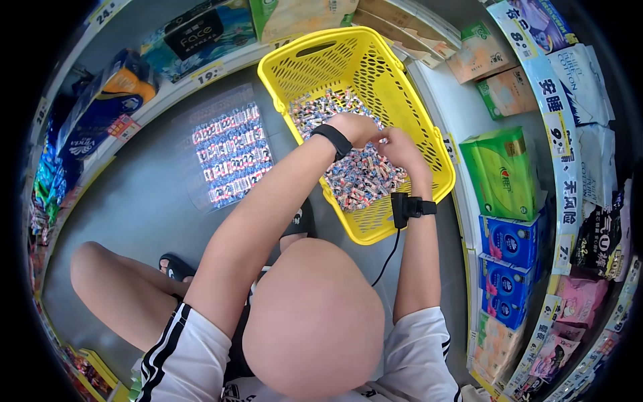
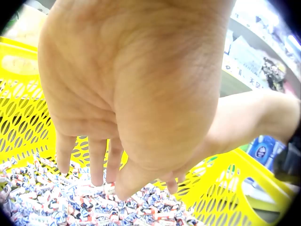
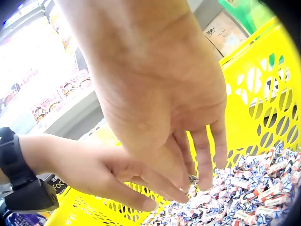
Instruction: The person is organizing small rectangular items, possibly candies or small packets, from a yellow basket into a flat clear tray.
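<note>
A heap of wrapped candies (image 1: 365,177) fills the bottom of the yellow basket (image 1: 415,110); the wrappers are white, blue and red with twisted ends. My left hand (image 1: 355,128) reaches in over the heap, fingers pointing down and mostly straight, the thumb apart from them in the right wrist view. Opposite it, my right hand (image 3: 174,108) bends its thumb toward its fingers. A bit of twisted wrapper (image 3: 193,179) shows at those fingertips, and the rest of that candy is hidden. In the head view the two hands meet above the candies.
On the grey floor left of the basket lie neat rows of candies (image 1: 231,154). Shelves hold a green tissue pack (image 1: 499,171) and blue packs (image 1: 509,241) at right, more tissue packs (image 1: 197,40) behind. A cable (image 1: 388,258) hangs from the right wrist camera.
</note>
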Tool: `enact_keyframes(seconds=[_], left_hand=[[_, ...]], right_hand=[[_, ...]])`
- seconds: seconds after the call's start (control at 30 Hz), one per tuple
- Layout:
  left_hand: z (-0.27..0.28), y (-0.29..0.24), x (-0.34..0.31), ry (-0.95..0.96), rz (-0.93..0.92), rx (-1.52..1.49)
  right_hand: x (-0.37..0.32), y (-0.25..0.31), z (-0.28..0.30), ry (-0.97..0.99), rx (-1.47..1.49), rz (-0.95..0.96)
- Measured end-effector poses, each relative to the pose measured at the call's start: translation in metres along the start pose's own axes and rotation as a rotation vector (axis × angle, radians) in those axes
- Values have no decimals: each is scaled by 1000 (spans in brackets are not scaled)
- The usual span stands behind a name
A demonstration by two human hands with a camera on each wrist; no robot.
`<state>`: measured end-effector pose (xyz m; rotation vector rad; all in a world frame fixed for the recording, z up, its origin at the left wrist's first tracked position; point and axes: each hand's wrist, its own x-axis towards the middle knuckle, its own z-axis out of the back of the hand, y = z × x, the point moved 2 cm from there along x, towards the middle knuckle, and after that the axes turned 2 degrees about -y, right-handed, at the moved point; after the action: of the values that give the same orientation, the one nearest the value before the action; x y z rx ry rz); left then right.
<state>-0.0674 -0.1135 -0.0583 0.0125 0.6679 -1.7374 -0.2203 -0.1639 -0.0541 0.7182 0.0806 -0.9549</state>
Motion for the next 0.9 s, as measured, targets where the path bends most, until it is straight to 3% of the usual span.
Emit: enact_keyframes(seconds=[0.03,0.1,0.13,0.3,0.37,0.43,0.53,0.9], left_hand=[[-1,5,-6,-7,8,-1],[4,9,-25,-227,-95,-125],[6,10,-36,-201,-98,-157],[6,17,-93,-417,-186,-136],[1,19,-117,-620,-269,-227],[5,19,-147,-661,-230,-283],[5,22,-183,-841,-169,-362],[-33,60,-268,-1046,53,-633]], right_hand=[[-6,12,5,2,-5,9],[-16,32,17,-176,-47,141],[-16,38,19,-225,58,176],[-30,81,20,-234,167,246],[-34,100,14,-260,253,325],[-39,120,7,-220,262,313],[-41,142,-9,-134,519,301],[-30,231,-72,-103,301,589]])
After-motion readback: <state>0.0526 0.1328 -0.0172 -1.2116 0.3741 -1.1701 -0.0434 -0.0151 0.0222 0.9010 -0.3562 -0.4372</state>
